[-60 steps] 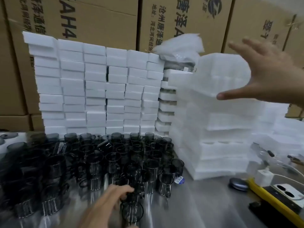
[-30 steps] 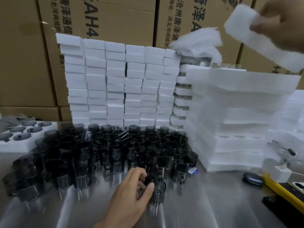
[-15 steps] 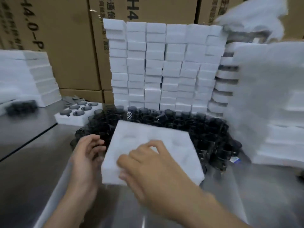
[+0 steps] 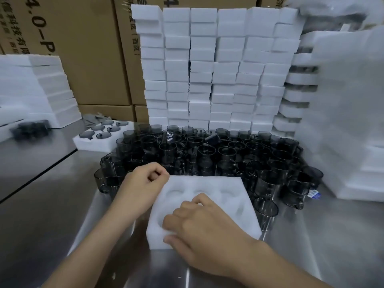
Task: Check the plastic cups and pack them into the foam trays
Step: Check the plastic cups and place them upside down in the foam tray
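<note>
White foam tray [image 4: 234, 190], now flat on the steel bench [image 4: 52, 204] towards its front edge, just in front of the crowd of dark plastic cups [image 4: 207, 154]. A second ago it was held aloft above the foam stack [image 4: 342, 121] at the bench's right side. Half a second ago it hung tilted over the cups.

Right hand [image 4: 207, 223]: grips the tray at its near left corner, thumb against the near wall, bent fingers over the top and into a socket.

Left hand [image 4: 143, 183]: curled into a fist at the tray's far left corner. Nothing shows inside it, and the cup it fingered a second ago is no longer in hand.

The sockets that show are empty. A filled tray [image 4: 97, 140] sits apart towards the bench's rear left. A wall of foam blocks [image 4: 203, 69] and cardboard cartons [image 4: 89, 59] rise behind the cups.

Judgement: the fresh tray is seated or nearly so, and none of its sockets is packed yet. The next step is probably to take a cup from the nearest row, inspect it and press it into a socket. With the tray this close to the cups, a nudge could topple them.
</note>
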### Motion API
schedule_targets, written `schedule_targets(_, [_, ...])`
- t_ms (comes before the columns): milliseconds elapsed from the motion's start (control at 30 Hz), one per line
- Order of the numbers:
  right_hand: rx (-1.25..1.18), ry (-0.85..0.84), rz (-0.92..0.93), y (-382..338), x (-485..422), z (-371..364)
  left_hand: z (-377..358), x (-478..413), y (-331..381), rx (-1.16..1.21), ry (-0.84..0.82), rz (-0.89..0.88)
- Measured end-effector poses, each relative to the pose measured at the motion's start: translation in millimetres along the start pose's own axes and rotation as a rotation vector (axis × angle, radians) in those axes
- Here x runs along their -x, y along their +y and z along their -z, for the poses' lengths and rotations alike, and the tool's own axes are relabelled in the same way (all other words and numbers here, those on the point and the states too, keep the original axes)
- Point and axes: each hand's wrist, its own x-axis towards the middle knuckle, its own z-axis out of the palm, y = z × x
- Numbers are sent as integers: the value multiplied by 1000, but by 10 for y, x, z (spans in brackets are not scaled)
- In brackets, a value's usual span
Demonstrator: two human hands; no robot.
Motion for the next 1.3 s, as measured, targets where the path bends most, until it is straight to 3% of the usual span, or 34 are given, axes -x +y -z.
schedule_targets(133, [-20,-6,21,58,-7,-39,-110,-261,111,-274,37,-65])
schedule_targets(267, [-279,41,-22,238,-20,83,-287,-503,233,-103,21,-232])
schedule_targets(333, [-352,221,-89,467,60,222,-361,-510,210,-55,49,-305])
schedule_targets(467, [-274,774,-251,1075,352,412,-368,-434,117,-131,90,-399])
schedule_targets(533, [-222,905,-398,1318,508,435,-297,-410,125,-114,70,-422])
schedule_targets(600, [-162,794,-502,1488,660,411,-250,-390,148,-138,-22,-440])
schedule_targets(733, [-61,289,-565,1618,811,403,-290,-338,174,-433,-218,-453])
schedule_targets(900, [17,108,-591,1565,790,465,-322,-339,180,-564,-256,-436])
schedule_targets(1000, [66,182,-560,1474,808,554,-313,-331,202,-579,-205,-488])
schedule_targets(1133, [187,472,-285,1168,662,535,-329,-307,268,-260,-167,-558])
schedule_targets(1300, [382,468,-27,1030,492,178,-442,-210,302,-239,-191,-723])
